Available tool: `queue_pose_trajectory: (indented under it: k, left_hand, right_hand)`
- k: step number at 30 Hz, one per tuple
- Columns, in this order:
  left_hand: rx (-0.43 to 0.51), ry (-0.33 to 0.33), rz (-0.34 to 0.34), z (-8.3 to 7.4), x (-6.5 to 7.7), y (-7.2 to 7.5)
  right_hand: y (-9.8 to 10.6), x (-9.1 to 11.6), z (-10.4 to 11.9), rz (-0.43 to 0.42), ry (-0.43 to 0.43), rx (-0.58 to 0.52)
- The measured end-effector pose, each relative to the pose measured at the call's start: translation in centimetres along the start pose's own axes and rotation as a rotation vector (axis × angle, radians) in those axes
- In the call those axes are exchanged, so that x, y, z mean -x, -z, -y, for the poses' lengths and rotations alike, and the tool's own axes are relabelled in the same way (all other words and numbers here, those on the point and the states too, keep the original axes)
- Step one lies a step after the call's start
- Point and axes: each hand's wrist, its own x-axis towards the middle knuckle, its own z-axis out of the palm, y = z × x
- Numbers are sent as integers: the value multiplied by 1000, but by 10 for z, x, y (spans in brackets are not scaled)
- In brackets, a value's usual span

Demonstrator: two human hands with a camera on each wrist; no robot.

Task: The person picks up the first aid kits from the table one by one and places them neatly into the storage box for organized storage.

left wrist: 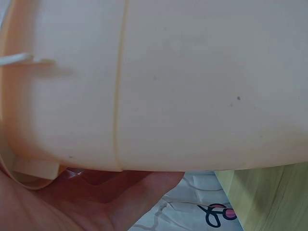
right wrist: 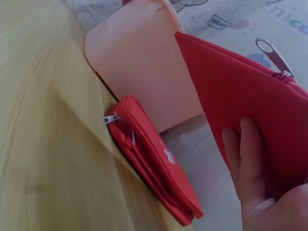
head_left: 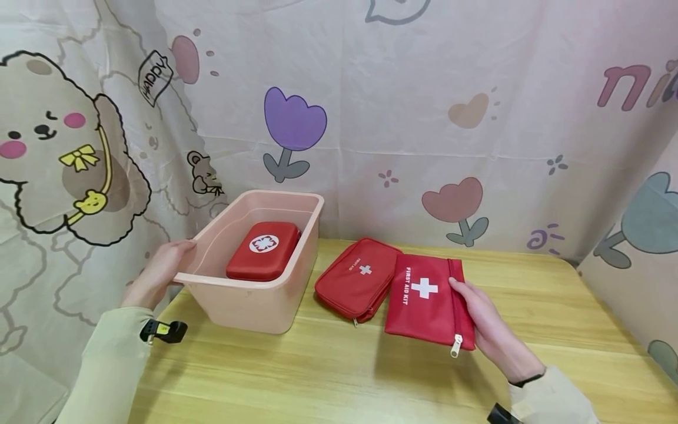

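Over a yellow table [head_left: 328, 377], the right hand [head_left: 495, 330] pinches a red pouch [head_left: 426, 309] by its right side, with a red case [head_left: 346, 282] between it and the pink bin [head_left: 243, 309] the left hand [head_left: 161, 270] holds.

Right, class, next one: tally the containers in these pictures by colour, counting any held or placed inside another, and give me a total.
Pink: 1 (the tub)
Red: 3 (the round-emblem case inside the tub, the zipped case on the table, the flat pouch in the right hand)
Total: 4
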Motion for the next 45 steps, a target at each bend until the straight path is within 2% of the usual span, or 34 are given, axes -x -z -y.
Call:
queue_pose_trajectory:
  k: [11,22,30,39,45]
  left_hand:
    - [2,-8,-12,3,1,-2]
    - [5,-9,-15,3,3,-3]
    - [5,-16,-12,1,1,-1]
    - [7,-10,-17,-1,1,-1]
    - [8,-3,-21,0,1,-1]
  right_hand:
    - [-10,-2,17,25,-3,-61]
    - [-22,-8,36,78,50,-108]
    - [-31,-12,50,75,63,-108]
    - [-46,-23,65,135,122,-184]
    - [-58,-28,74,157,128,-216]
